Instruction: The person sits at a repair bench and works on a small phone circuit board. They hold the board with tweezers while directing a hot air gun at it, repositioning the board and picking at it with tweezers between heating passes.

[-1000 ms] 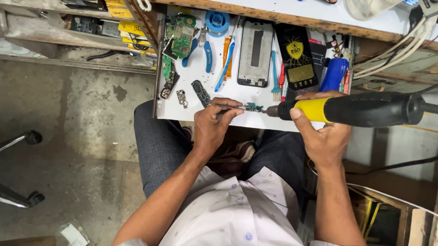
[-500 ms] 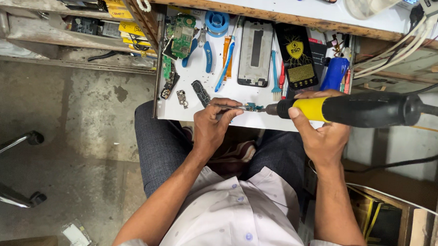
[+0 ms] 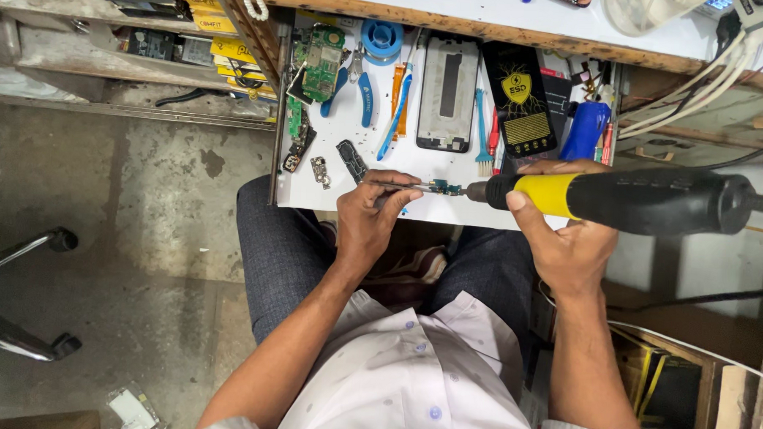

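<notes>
Hot-air tool meeting a small board at the bench edge

Left hand point(image 3: 373, 223) is pinching thin metal tweezers point(image 3: 391, 185) holding the small green circuit piece point(image 3: 444, 189); right hand point(image 3: 558, 238) is gripping the black-and-yellow hot-air tool point(image 3: 636, 200), nozzle pointing leftward at it.

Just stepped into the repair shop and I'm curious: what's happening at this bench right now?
A seated person is working over a white work board. The left hand pinches tweezers that grip a small green circuit piece. The right hand holds a yellow-and-black hot-air tool with its nozzle aimed at that piece. Behind them lie a phone frame, blue-handled pliers, a green circuit board and a blue solder reel.
</notes>
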{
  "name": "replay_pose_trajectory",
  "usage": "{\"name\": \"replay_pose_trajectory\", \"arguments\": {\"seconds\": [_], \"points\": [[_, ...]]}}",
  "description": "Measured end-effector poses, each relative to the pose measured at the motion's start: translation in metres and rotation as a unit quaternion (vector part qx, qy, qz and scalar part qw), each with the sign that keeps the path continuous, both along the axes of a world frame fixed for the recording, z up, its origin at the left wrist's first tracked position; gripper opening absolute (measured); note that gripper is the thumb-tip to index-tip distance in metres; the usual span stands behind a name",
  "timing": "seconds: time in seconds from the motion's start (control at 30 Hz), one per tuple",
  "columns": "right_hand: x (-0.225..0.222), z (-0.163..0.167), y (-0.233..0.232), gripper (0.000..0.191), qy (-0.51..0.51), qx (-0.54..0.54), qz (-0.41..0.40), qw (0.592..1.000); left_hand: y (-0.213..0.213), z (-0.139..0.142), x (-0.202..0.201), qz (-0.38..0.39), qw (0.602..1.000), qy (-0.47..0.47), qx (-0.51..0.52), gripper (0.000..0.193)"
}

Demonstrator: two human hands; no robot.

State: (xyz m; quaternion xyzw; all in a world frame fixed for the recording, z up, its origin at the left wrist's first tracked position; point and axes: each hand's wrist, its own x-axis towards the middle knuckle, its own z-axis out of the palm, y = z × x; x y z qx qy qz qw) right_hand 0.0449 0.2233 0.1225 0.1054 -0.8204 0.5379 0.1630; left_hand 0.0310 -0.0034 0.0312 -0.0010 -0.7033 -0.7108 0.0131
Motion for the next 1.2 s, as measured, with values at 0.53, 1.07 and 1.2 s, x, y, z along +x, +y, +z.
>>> {"name": "replay_pose_trajectory", "arguments": {"seconds": [0.53, 1.07, 1.2], "points": [[0.0005, 0.0021, -0.0003, 0.039, -0.007, -0.014, 0.006, 1.0, 0.0006, 0.001, -0.0002, 0.001, 1.0, -0.006, -0.018, 0.016], [-0.0003, 0.0008, -0.0037, 0.042, 0.0, -0.001, 0.003, 1.0, 0.0001, -0.0009, 0.0002, -0.003, 1.0, 0.008, -0.005, 0.017], [-0.0014, 0.0016, -0.004, 0.04, -0.004, 0.011, 0.001, 1.0, 0.0, -0.0004, 0.0005, -0.001, 1.0, -0.001, -0.015, 0.017]]}}
